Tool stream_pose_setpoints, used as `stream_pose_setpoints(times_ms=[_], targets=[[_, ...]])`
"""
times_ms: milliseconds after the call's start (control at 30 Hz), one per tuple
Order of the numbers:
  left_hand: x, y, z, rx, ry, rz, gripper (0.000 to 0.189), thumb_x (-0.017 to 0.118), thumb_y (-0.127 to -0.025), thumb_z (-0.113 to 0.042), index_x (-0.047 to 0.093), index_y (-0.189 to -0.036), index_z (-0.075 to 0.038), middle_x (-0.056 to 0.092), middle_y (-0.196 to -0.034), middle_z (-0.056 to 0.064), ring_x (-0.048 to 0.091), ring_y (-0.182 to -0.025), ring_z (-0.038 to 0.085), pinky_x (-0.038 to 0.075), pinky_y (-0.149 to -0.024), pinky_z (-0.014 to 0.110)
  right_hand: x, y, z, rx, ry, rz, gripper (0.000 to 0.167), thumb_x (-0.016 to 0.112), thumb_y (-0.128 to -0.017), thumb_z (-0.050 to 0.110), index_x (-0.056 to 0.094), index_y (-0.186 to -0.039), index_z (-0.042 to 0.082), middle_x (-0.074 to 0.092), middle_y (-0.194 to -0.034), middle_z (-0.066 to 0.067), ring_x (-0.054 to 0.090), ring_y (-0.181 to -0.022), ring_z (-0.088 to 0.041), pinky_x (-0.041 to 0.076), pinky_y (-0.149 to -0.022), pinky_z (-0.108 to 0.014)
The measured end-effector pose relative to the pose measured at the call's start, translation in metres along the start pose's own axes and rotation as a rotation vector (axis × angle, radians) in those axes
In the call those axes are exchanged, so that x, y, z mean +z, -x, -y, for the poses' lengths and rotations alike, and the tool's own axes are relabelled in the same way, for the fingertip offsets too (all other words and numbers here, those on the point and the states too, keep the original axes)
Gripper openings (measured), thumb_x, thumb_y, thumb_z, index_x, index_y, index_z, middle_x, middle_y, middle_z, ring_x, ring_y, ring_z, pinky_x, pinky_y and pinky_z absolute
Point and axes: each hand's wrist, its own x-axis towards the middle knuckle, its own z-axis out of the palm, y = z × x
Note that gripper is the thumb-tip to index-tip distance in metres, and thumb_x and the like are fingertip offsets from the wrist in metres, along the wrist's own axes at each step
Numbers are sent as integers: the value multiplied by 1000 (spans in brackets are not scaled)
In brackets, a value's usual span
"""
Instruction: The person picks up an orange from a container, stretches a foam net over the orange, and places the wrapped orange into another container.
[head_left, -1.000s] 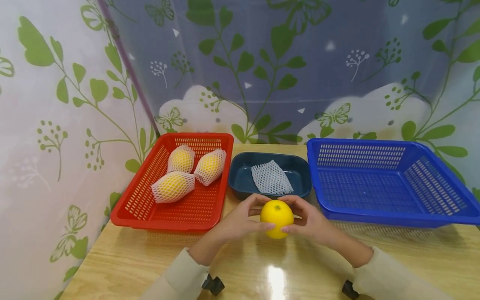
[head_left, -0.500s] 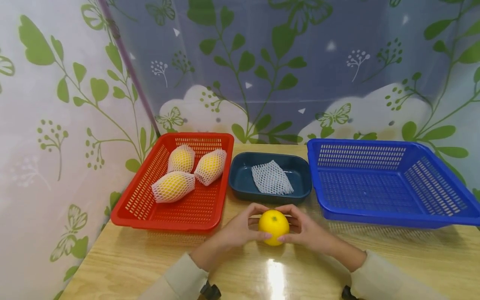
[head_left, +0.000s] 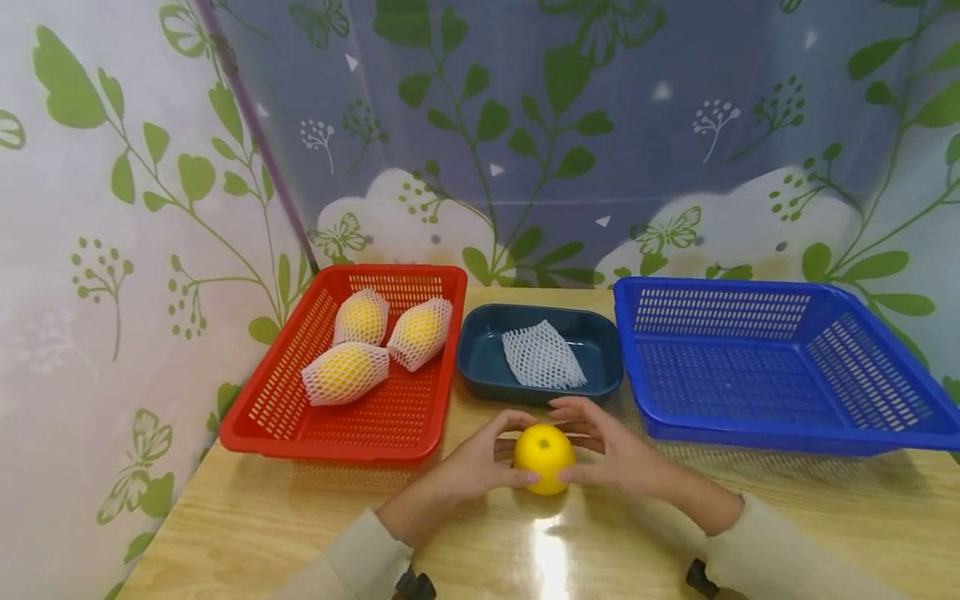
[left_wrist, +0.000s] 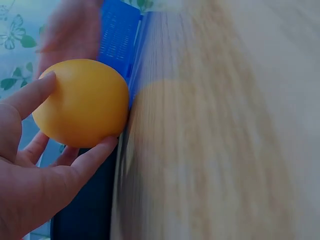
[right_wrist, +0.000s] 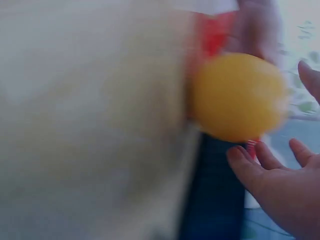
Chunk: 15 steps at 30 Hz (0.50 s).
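A smooth, round yellow orange with a small green stem spot sits low over the wooden table, in front of the teal dish. My left hand grips it from the left; in the left wrist view its thumb and fingertips press on the orange's skin. On the other side, my right hand has its fingers spread and lifted. A gap shows between its fingertips and the orange in the right wrist view. Inside the teal dish lies a loose white foam fruit net.
To the left, a red basket holds 3 yellow fruits in white foam nets. A blue basket stands at the right. Behind them hangs a leaf-patterned curtain.
Both hands have brought the orange nearer the body and slightly left, away from the dish. The right hand's fingers have just loosened and lifted off the orange.
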Motion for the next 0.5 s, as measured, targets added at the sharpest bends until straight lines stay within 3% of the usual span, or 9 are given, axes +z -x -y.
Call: stream_pose_setpoints(times_ms=[233,367,500], targets=[[-3,1,-2,79,-14,57,64,75,-83,-4,41,-137,-7,43,-137,13,48,-124,33,45,-102,40,-30,-33,59,41,152,-100,65,70,-90,15,33,-143,6,47,-134,-24,53,-118,-40,49,-97,-46],[-3,2,-2,96,4,86,64,74,-83,1,41,-137,-4,42,-135,14,48,-123,33,46,-101,40,-49,-58,83,184,229,-167,64,68,-92,22,34,-144,8,48,-134,-21,54,-118,-38,49,-94,-50],[0,2,-2,70,-6,104,64,75,-82,1,43,-136,-8,45,-135,10,48,-123,30,46,-101,38,-66,-79,95,342,294,-194,66,66,-93,28,31,-146,12,45,-140,-21,54,-119,-39,47,-96,-52]])
